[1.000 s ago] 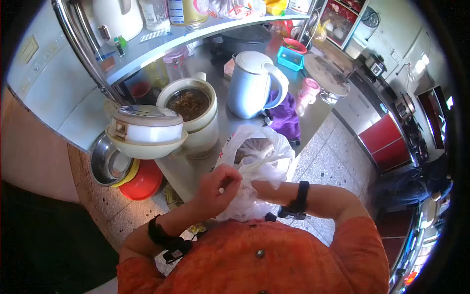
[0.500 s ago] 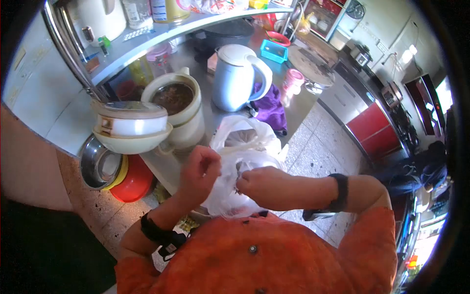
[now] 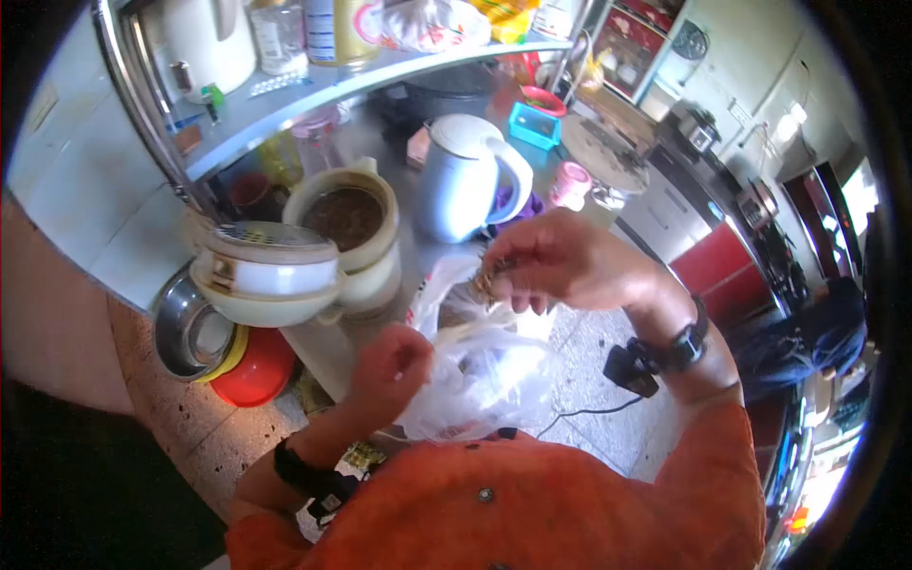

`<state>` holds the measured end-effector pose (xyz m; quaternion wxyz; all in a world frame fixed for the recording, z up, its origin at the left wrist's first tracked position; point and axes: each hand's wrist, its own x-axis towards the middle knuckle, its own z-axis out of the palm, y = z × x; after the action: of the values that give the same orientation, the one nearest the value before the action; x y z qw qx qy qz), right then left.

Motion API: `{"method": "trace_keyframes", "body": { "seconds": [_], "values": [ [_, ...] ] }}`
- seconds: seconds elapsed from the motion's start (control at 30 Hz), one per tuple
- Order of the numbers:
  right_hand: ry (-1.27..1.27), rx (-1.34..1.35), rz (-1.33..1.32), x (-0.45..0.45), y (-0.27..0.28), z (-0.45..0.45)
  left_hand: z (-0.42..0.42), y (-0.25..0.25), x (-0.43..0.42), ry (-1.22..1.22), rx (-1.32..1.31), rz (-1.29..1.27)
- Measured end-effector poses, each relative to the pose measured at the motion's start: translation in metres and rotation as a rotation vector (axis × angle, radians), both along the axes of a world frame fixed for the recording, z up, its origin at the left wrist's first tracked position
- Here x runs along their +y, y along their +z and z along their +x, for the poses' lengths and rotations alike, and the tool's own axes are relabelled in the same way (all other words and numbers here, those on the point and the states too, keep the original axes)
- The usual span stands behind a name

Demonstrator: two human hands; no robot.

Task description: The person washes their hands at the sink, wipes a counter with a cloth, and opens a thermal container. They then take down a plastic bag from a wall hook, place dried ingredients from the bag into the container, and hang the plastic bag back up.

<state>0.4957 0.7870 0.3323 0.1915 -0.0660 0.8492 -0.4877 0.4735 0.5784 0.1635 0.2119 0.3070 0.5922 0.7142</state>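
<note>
My right hand (image 3: 556, 261) is raised over the white plastic bags, its fingertips closed on a small clump of brownish dried plant bits (image 3: 484, 285). Beneath it, one white plastic bag (image 3: 442, 280) gapes with brownish contents inside. A second, thinner plastic bag (image 3: 503, 380) lies in front, close to my body. At the left edge of that bag is my left hand (image 3: 389, 372), fingers curled in; what they hold, if anything, is hidden. To the left stands a cream ceramic pot (image 3: 296, 199) with dark brown contents, its mouth uncovered.
A cream lidded pot (image 3: 271, 275) stands at the counter's left edge. Behind the bags are a pale electric kettle (image 3: 456, 180), a pink cup (image 3: 570, 183) and a turquoise basket (image 3: 535, 125). Basins, including a red basin (image 3: 256, 370), rest on the floor. Overhead runs a shelf (image 3: 380, 71).
My right hand has risen from the front bag, moving right and away from my body, with the dried bits now showing at its fingertips. My left hand is slightly lower.
</note>
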Motion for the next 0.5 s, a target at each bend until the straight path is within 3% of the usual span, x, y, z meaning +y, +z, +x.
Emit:
{"method": "trace_keyframes", "body": {
  "seconds": [0.27,0.33,0.37,0.43,0.5],
  "values": [
    [0.072,0.301,0.022,-0.049,-0.044,-0.125,0.003,-0.002,-0.017,-0.106,0.042,-0.127],
    [0.207,0.623,0.373,-0.054,-0.057,-0.141,0.004,-0.004,-0.02,-0.078,0.014,-0.129],
    [0.206,0.619,0.367,-0.053,-0.064,-0.145,0.003,-0.003,-0.022,-0.078,0.01,-0.134],
    [0.141,0.917,0.503,-0.053,-0.069,-0.147,0.0,0.004,-0.023,-0.015,0.094,-0.251],
    [0.108,0.854,0.444,-0.05,-0.068,-0.141,-0.002,0.011,-0.024,-0.008,0.159,-0.262]
  ]
}}
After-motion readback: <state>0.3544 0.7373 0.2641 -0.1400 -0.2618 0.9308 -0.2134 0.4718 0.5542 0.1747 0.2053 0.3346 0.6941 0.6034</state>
